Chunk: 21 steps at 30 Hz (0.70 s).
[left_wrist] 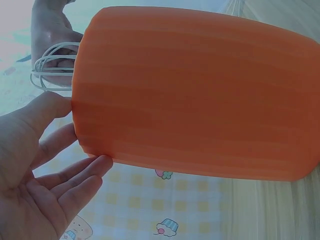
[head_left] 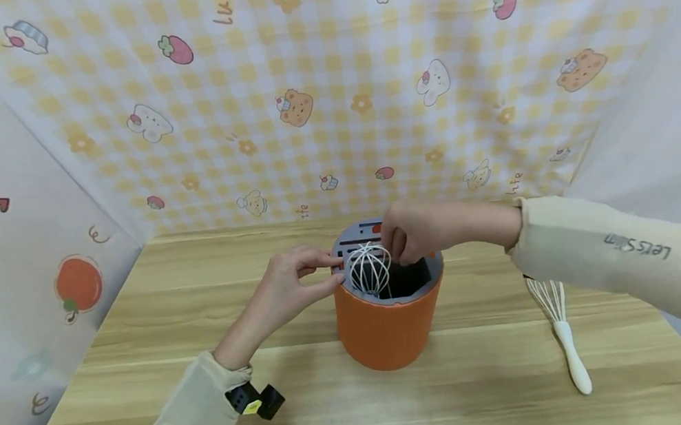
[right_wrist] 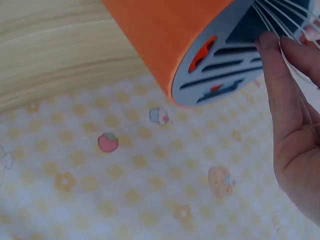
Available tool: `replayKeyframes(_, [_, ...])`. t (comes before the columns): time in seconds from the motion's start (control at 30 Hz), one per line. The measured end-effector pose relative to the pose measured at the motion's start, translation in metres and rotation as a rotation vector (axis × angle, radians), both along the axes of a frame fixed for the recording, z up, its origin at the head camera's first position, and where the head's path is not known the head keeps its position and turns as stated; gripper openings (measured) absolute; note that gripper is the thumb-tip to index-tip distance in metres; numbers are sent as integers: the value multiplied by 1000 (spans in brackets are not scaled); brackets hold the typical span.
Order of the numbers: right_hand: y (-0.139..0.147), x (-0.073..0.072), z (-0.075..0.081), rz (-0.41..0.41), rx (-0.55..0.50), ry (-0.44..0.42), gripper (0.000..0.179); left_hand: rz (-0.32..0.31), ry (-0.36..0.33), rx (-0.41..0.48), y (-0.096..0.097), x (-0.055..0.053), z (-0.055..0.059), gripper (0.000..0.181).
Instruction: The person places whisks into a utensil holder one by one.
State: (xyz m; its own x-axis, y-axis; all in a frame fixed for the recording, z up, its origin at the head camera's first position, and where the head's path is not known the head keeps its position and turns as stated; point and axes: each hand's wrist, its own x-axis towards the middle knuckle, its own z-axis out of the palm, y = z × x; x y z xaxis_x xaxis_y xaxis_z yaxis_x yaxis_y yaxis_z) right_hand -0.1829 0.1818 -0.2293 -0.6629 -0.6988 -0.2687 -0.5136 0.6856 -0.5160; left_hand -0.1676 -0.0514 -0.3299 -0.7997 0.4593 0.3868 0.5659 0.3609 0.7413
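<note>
A round orange utensil holder [head_left: 390, 328] stands on the table, with a grey slotted lid [right_wrist: 222, 62] and a large dark opening [head_left: 408, 278]. A whisk with white wires [head_left: 370, 270] stands in it, wire head up and its handle hidden inside. My left hand [head_left: 288, 280] touches the holder's left rim with thumb and fingertips; the left wrist view shows those fingers [left_wrist: 82, 172] fairly straight. My right hand [head_left: 420, 228] is over the opening, fingertips [right_wrist: 270, 42] right beside the wires. Whether they pinch a wire is hidden.
A second whisk [head_left: 566, 341] with a white handle lies on the table at the right, partly under my right forearm. A checkered cloth [head_left: 332, 137] with cartoon prints hangs behind the wooden table [head_left: 189, 311]. White sheets [head_left: 23, 273] bound the sides.
</note>
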Motion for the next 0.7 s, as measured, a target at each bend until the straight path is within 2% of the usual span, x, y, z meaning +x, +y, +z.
replayKeyframes(0.1, [14,2,7,-67,-39,-10,17,2,-17,-2,1,0,1,16])
replayKeyframes(0.3, [47,5,13,-180,-96,31,19,14,-26,-3,2,1,2,17])
replayKeyframes(0.47, [74,11,7,-270,-119,21,19,14,-15,1,2,1,2,17])
replayKeyframes(0.7, [106,22,-5,-336,-159,15,21,8,-18,3,2,0,1,17])
